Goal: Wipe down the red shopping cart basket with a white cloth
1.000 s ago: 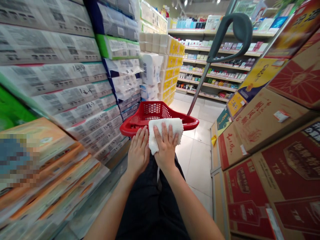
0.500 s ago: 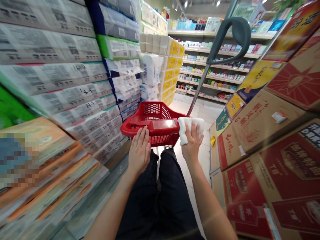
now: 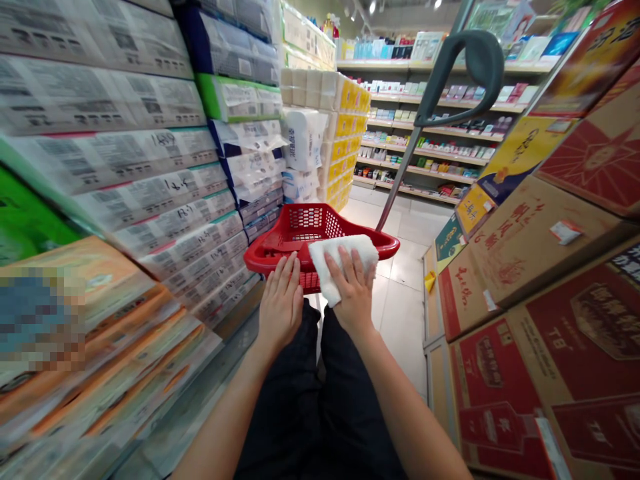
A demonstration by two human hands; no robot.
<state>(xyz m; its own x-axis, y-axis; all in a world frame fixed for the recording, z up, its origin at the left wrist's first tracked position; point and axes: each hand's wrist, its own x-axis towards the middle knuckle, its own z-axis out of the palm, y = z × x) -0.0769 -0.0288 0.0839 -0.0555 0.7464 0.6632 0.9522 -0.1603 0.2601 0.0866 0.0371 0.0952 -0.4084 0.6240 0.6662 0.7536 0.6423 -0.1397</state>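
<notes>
A red plastic shopping basket (image 3: 280, 248) with a long grey pull handle (image 3: 463, 70) stands on the tiled floor in front of me. My left hand (image 3: 281, 303) rests flat on its near rim, fingers together and stretched out. My right hand (image 3: 353, 288) presses a folded white cloth (image 3: 334, 261) against the near rim, fingers spread over it. The basket's inside looks empty where it shows.
Stacked packs of tissue and paper goods (image 3: 150, 173) fill the left side of the aisle. Brown and red cartons (image 3: 540, 280) are piled on the right. Shelves of small goods (image 3: 425, 147) run across the far end. Pale floor tiles (image 3: 400, 313) lie between.
My right hand slid the white cloth from the middle of the near rim out to its right corner, then back toward the middle. My left hand stayed on the rim.
</notes>
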